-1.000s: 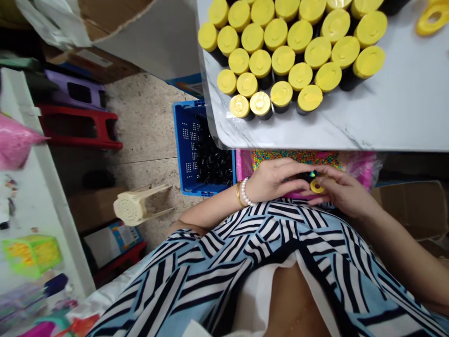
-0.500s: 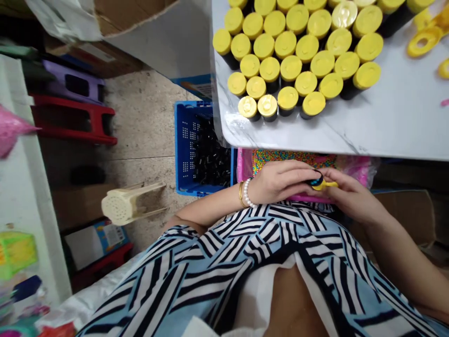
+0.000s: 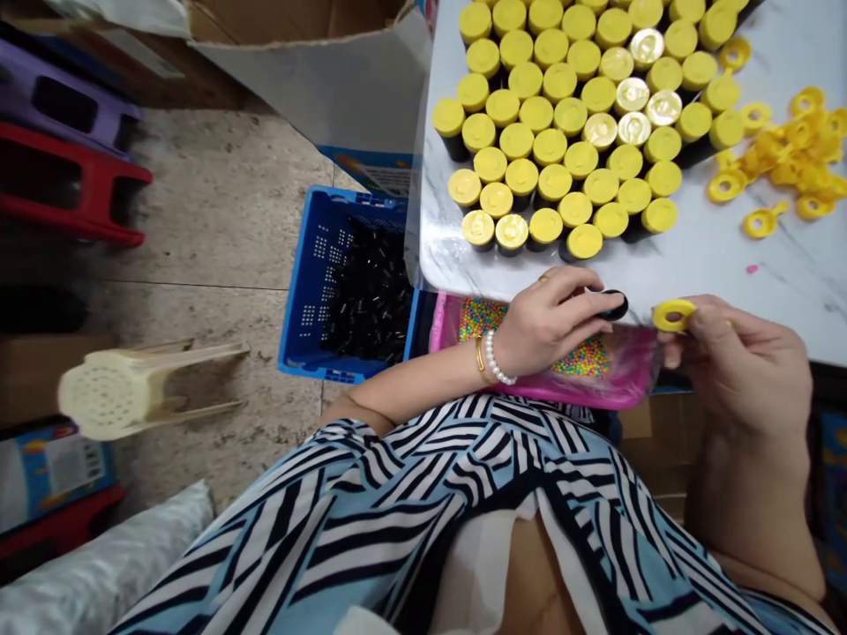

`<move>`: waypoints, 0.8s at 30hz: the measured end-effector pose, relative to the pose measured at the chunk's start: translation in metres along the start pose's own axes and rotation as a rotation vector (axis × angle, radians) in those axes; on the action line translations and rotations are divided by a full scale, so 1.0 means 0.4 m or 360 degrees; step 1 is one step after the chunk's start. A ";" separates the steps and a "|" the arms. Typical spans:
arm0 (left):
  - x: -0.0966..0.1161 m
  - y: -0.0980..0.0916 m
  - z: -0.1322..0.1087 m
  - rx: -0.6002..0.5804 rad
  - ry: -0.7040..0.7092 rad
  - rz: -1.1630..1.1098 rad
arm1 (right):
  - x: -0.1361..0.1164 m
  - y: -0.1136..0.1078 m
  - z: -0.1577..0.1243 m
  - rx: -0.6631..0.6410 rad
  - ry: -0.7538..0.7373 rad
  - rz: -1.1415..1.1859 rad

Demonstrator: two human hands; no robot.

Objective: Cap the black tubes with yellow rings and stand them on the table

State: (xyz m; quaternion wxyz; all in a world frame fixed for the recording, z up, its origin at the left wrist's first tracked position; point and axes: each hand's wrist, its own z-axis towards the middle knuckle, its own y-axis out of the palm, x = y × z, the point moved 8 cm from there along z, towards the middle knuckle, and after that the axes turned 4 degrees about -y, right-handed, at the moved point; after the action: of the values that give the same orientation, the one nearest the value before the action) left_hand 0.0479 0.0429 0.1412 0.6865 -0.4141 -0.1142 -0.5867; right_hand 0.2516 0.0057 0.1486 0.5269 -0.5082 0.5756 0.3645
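Observation:
My left hand (image 3: 546, 322), with a pearl bracelet at the wrist, has its fingers closed around a small black tube (image 3: 615, 305) just off the table's front edge. Below that hand lies a pink tray (image 3: 622, 394) lined with clear plastic and holding small multicoloured beads (image 3: 582, 355). To the right, my right hand (image 3: 741, 353) pinches a yellow ring with a tab (image 3: 673, 315) between thumb and fingers. The ring is apart from the tube. Many black tubes with yellow caps (image 3: 554, 182) stand upright in rows on the table.
A pile of loose yellow rings (image 3: 787, 163) lies at the right of the white marbled table (image 3: 701, 273). A blue crate (image 3: 295, 291) of black tubes stands on the floor at left. Farther left are a cream stool (image 3: 109, 397), a red stool (image 3: 72, 185) and a cardboard box (image 3: 331, 88).
My right hand has moved right, away from my left, with the yellow ring now apart from the black tube. My left hand still holds the tube. The view has shifted, showing more table.

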 end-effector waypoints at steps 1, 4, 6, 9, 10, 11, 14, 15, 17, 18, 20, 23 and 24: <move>0.006 0.001 0.002 0.0004 0.0020 -0.0012 | 0.002 0.015 0.008 -0.0019 0.0050 0.0017; 0.013 0.010 0.014 0.0014 0.0012 -0.0002 | 0.014 0.054 0.024 -0.0066 0.0147 0.0047; 0.011 0.014 0.022 0.0023 -0.0033 0.0003 | 0.015 0.064 0.036 -0.0030 0.0119 0.0063; 0.002 0.021 0.025 0.0014 -0.0144 -0.0042 | 0.023 0.076 0.048 -0.0011 0.0134 0.0058; -0.002 0.023 0.024 0.0007 -0.0180 -0.0058 | 0.024 0.081 0.050 -0.0017 0.0141 0.0048; -0.004 0.025 0.022 -0.0006 -0.0207 -0.0070 | 0.023 0.085 0.051 -0.0017 0.0133 0.0032; -0.005 0.036 0.019 -0.0100 -0.0235 -0.0069 | 0.011 0.089 0.049 0.0027 0.0061 -0.0019; -0.004 0.040 0.019 -0.0143 -0.0237 -0.0066 | 0.009 0.089 0.048 0.0042 0.0044 -0.0026; -0.002 0.045 0.022 -0.0204 -0.0248 -0.0060 | 0.011 0.087 0.044 0.0066 0.0046 -0.0014; -0.001 0.044 0.024 -0.0210 -0.0253 -0.0057 | 0.014 0.086 0.042 0.0077 0.0059 -0.0001; 0.003 0.039 0.031 -0.0204 -0.0259 -0.0046 | 0.020 0.083 0.037 0.0103 0.0078 0.0011; 0.006 0.033 0.040 -0.0219 -0.0292 -0.0063 | 0.017 0.080 0.030 0.0136 0.0053 -0.0055; 0.007 0.031 0.042 -0.0228 -0.0309 -0.0109 | 0.014 0.080 0.028 0.0138 0.0043 -0.0097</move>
State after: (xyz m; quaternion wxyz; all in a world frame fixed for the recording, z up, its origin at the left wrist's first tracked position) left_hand 0.0654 0.0523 0.1482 0.6205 -0.5127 -0.1520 -0.5736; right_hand 0.2237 0.0223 0.1374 0.5513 -0.5071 0.5823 0.3160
